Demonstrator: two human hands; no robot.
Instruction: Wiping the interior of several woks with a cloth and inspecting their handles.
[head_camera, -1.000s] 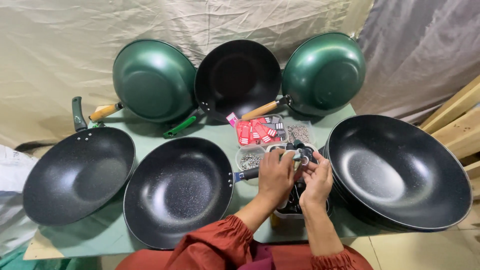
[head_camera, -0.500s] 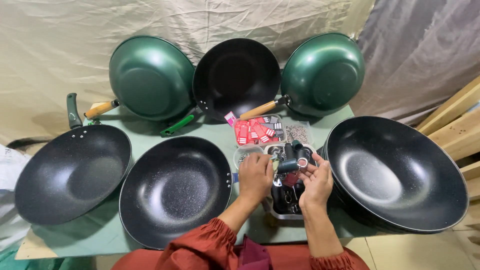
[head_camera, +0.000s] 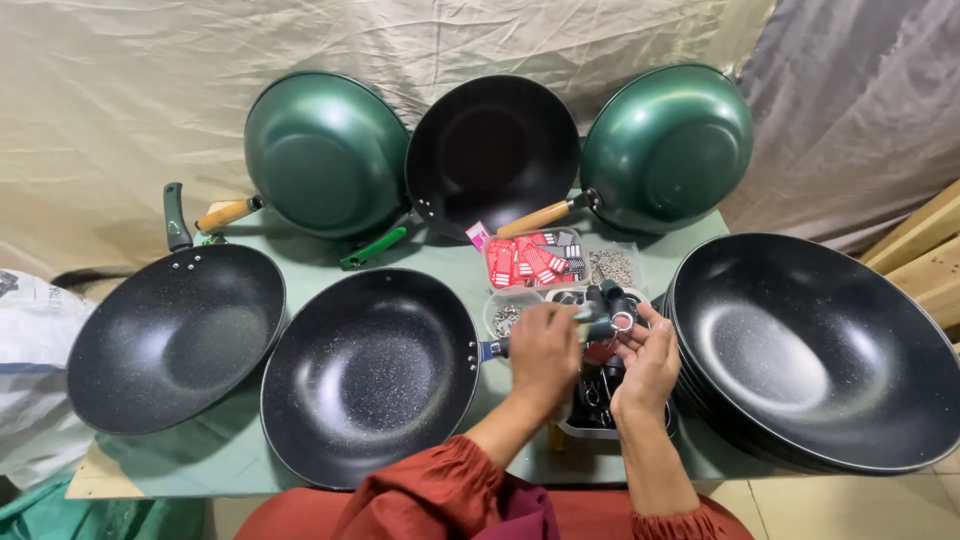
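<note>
Pinching a dark pan handle (head_camera: 603, 312) from both sides, left hand (head_camera: 541, 358) and right hand (head_camera: 648, 362), each grip closed.

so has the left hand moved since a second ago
Yes. The left hand has shifted left, away from the right hand and the parts tray, toward the middle wok's rim.

clear box of red-and-white tags (head_camera: 531, 260) mid-table, white printed sack (head_camera: 30, 370) far left
</note>
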